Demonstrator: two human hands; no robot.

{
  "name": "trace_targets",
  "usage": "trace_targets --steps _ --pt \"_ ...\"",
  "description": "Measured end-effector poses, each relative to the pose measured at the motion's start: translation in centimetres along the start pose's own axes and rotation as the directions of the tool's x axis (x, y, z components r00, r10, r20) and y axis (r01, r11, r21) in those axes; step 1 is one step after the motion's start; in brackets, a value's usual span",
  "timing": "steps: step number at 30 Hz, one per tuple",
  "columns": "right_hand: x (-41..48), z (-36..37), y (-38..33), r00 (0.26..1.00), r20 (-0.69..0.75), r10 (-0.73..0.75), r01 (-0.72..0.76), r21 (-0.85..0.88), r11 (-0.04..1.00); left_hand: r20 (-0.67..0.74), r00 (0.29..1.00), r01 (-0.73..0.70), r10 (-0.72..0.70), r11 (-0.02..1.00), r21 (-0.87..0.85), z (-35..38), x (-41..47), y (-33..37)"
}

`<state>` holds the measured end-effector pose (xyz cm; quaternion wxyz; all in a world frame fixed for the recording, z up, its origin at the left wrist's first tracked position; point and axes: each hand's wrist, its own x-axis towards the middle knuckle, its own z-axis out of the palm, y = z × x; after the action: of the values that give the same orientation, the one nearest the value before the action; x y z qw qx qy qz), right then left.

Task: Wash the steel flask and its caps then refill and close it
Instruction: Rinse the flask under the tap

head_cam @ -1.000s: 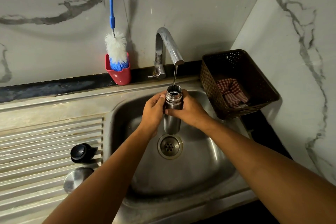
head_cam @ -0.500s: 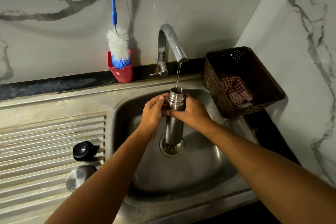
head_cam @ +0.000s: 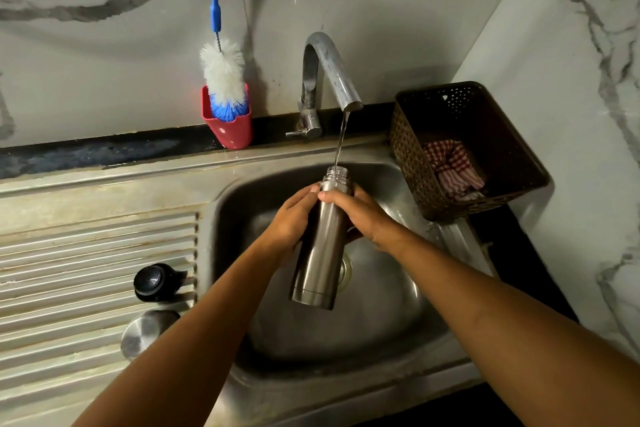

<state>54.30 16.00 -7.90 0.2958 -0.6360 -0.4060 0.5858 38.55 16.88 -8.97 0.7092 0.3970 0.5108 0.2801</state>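
1. Steel drainboard (head_cam: 86,253), ribbed, left of the basin, set into the counter.
2. Sink basin (head_cam: 363,329), steel, with its drain partly hidden behind the flask.
3. Brown basket (head_cam: 408,156), perforated, at the basin's right rear corner against the marble wall.
4. Bottle brush (head_cam: 223,76), blue handle, white and blue bristles, standing head-down in item 9.
5. Steel flask (head_cam: 318,260), uncapped, held above the basin over the drain. It is tilted, with the mouth up and away under the spout and the base toward the camera.
6. Faucet (head_cam: 329,69), chrome, running.
7. Left grip (head_cam: 294,218), fingers wrapped round the flask's upper body from the left.
8. Right grip (head_cam: 367,215), clasping the same part from the right, thumb lying across the front just below the neck.
9. Red cup (head_cam: 232,130), behind the sink, left of the faucet.
10. Checked cloth (head_cam: 450,163), red and white, crumpled inside the basket.
11. Steel cap (head_cam: 145,329), on the drainboard by the basin edge.
12. Black cap (head_cam: 156,281), on the drainboard just behind the steel cap.
13. Water stream (head_cam: 341,139), thin, falling from spout to flask mouth.
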Motion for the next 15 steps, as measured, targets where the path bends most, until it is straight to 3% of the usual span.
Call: trace_targets --steps 3,7,12,15 --pt "0.5 0.2 0.1 0.994 -0.029 -0.109 0.110 0.028 0.994 0.043 0.997 0.066 -0.064 0.996 -0.055 0.1 0.4 0.2" --pt "1.1 0.5 0.0 0.978 -0.051 -0.203 0.206 0.062 0.977 -0.062 0.997 0.028 -0.034 0.995 -0.093 1.4 0.8 1.2" --pt "0.8 1.7 -1.9 0.921 -0.293 -0.256 0.317 0.186 0.930 -0.188 0.982 0.007 -0.026 0.995 -0.100 3.6 1.3 1.4" --pt "1.0 1.6 -2.4 0.917 -0.303 -0.259 0.327 0.201 0.923 -0.188 0.982 -0.013 -0.011 0.992 -0.127 4.1 1.3 1.2"
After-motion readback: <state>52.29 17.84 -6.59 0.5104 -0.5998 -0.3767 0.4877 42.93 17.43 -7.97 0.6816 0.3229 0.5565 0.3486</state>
